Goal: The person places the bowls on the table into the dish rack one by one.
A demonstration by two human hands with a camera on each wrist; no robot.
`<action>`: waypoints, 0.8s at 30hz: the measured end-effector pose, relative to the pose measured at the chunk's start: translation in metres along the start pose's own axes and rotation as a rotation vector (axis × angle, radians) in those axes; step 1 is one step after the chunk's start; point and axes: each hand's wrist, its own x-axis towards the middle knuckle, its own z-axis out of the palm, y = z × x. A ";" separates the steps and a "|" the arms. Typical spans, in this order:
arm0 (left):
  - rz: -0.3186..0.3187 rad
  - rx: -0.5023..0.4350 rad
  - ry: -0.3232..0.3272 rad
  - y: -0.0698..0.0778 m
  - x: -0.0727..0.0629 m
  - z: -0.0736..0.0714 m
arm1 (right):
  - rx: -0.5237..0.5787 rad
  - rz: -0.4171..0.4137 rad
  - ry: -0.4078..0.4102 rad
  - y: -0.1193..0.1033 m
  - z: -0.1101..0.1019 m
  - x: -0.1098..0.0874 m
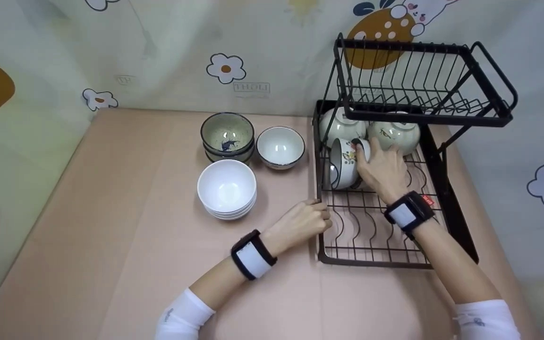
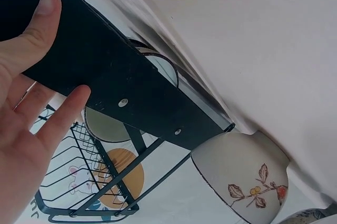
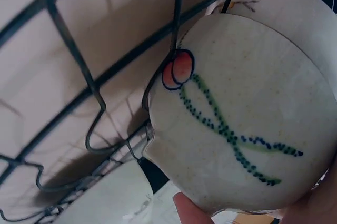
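Note:
My left hand [image 1: 300, 221] grips the left side rail of a black two-tier dish rack [image 1: 321, 259]. In the left wrist view its thumb [image 2: 45, 21] lies on the flat black side panel [image 2: 105, 71]. My right hand [image 1: 385, 172] reaches under the upper tier and holds a pale flower-patterned bowl [image 1: 347, 163], which stands on its side in the lower tier, mouth toward the left. The right wrist view shows a bowl [image 3: 253, 103] with red fruit and green dotted leaves close up. Behind it shows part of another pale bowl with brown leaves.
Two pale bowls, one at the back left [image 1: 345, 125] and one beside it [image 1: 397, 134], sit upside down in the rack. Left of the rack stand stacked greenish bowls [image 1: 227, 134], a dark-rimmed white bowl [image 1: 281, 146] and a stack of white bowls [image 1: 227, 186]. The upper tier [image 1: 418, 115] overhangs.

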 end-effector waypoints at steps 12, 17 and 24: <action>-0.005 -0.019 -0.022 0.000 0.000 -0.003 | 0.088 0.001 -0.007 0.000 0.000 -0.003; -0.003 -0.021 -0.012 0.000 0.000 -0.001 | 0.140 -0.001 -0.040 -0.001 -0.002 -0.007; -0.001 -0.009 0.000 0.000 -0.001 -0.001 | 0.155 0.001 -0.019 0.000 -0.009 -0.018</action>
